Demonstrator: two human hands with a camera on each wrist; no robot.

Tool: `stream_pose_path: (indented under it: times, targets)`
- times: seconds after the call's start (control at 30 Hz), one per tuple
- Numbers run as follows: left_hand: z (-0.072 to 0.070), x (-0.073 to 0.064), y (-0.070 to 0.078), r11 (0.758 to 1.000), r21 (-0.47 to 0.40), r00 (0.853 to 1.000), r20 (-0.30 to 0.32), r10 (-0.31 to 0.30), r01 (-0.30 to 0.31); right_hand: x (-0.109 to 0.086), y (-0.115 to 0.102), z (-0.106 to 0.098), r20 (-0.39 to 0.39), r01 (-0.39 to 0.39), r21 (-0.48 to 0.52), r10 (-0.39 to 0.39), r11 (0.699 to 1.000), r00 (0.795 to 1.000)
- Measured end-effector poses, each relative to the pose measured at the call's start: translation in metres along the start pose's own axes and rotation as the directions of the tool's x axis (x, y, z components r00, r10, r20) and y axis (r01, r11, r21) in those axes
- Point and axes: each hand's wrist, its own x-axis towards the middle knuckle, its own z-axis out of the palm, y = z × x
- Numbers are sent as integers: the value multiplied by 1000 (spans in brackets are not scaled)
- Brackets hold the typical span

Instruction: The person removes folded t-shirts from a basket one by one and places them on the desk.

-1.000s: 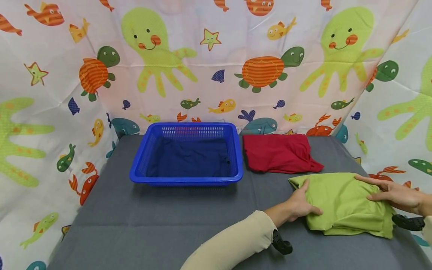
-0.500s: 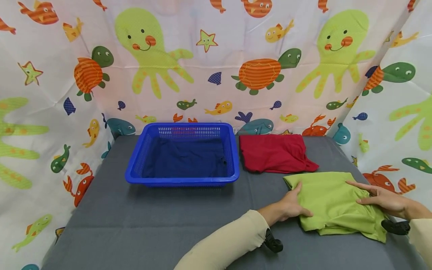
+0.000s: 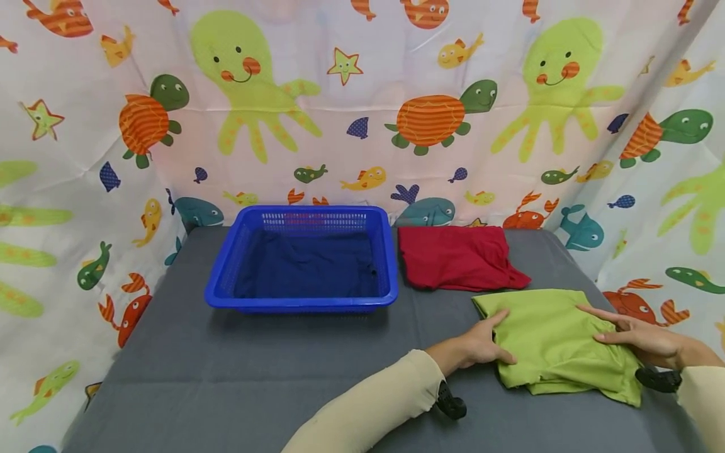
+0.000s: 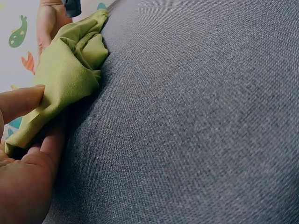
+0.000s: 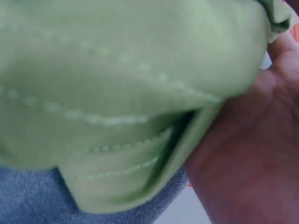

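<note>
A folded light green shirt [image 3: 557,340] with stitched hems lies at the right of the table, slightly rumpled toward its near right corner. My left hand [image 3: 478,343] grips its left edge. In the left wrist view the thumb [image 4: 23,101] presses on top of the shirt [image 4: 65,74], and the other fingers are tucked underneath. On the opposite side, my right hand [image 3: 651,340] holds the right edge, thumb and index finger over the cloth, the remaining fingers hidden. The right wrist view shows that palm [image 5: 252,154] against the double-stitched hem [image 5: 107,116].
A blue plastic basket [image 3: 300,303] with dark blue cloth [image 3: 308,264] inside stands at the back, left of centre. Between it and the green shirt lies a folded red cloth [image 3: 459,257]. Grey fabric covers the table [image 3: 226,390]; a sea-animal curtain [image 3: 351,94] surrounds it.
The head view has turned slightly right, shifting everything a little left in the picture. Both hands keep their hold on the green shirt, which stays nearly in place.
</note>
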Motion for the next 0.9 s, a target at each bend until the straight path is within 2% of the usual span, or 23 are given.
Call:
stream_pose_path:
  times: [0.27, 0.5, 0.7, 0.77, 0.9]
  targets:
    - [0, -1, -2, 1000, 2, 999, 20, 26, -26, -1, 5, -2, 6, 11, 29, -11, 1000, 1000]
    - [-5, -1, -1, 999, -2, 999, 9, 39, -39, 1, -2, -2, 5, 31, 18, -31, 999, 1000]
    - [-7, -2, 3, 999, -32, 1000, 18, 18, -17, -1, -5, -1, -106, -6, -114, -7, 993, 994]
    - [-7, -2, 2, 999, -51, 1000, 22, 4, -3, -1, -6, 0, -122, -11, -138, -6, 990, 992]
    - [-6, -4, 0, 993, -118, 999, 29, -14, 17, -3, -7, 1, -63, 14, -90, -20, 996, 998]
